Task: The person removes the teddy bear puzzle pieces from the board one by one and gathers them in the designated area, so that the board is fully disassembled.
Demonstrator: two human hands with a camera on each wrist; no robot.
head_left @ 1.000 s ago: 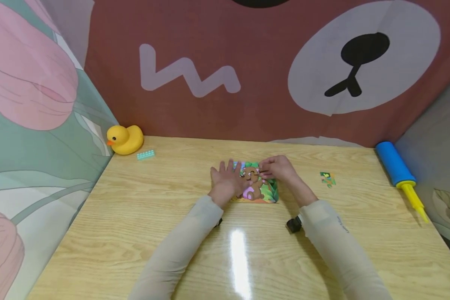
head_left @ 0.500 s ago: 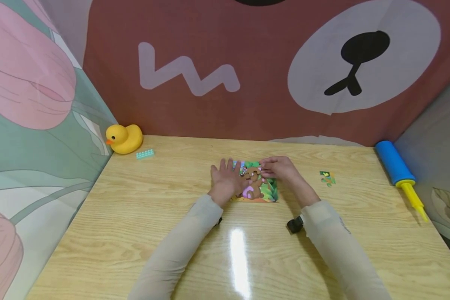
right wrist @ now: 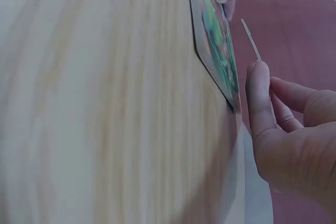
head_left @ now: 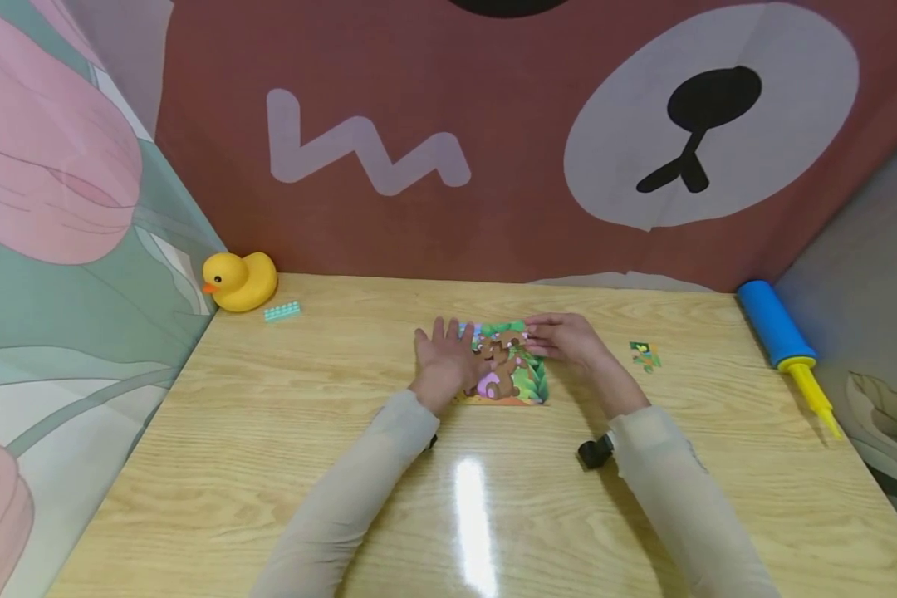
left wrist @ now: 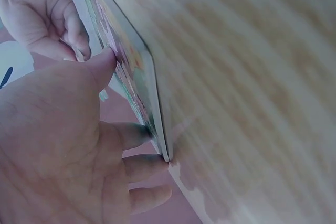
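A jigsaw puzzle [head_left: 532,384] with brown bears and green leaves lies in its flat board on the table. Over its left side my left hand [head_left: 443,365] is spread, with straight fingers at the board's edge and the thumb reaching onto the picture. My right hand [head_left: 571,340] is just above the puzzle's upper right. Between its thumb and fingers it pinches a thin puzzle piece [right wrist: 251,40], seen nearly edge-on in the right wrist view and held apart from the board. How much of the puzzle's left side is filled cannot be seen under the left hand.
Loose puzzle pieces [head_left: 646,356] lie right of the puzzle. A yellow rubber duck [head_left: 241,282] and a mint toy brick [head_left: 281,311] sit at the back left. A blue and yellow hand pump [head_left: 781,332] lies along the right edge. A patterned cloth wall [head_left: 419,232] stands behind the table.
The piece in my right hand has shifted slightly over the bears, and that hand has edged right relative to the puzzle. My left hand keeps its place on the board.
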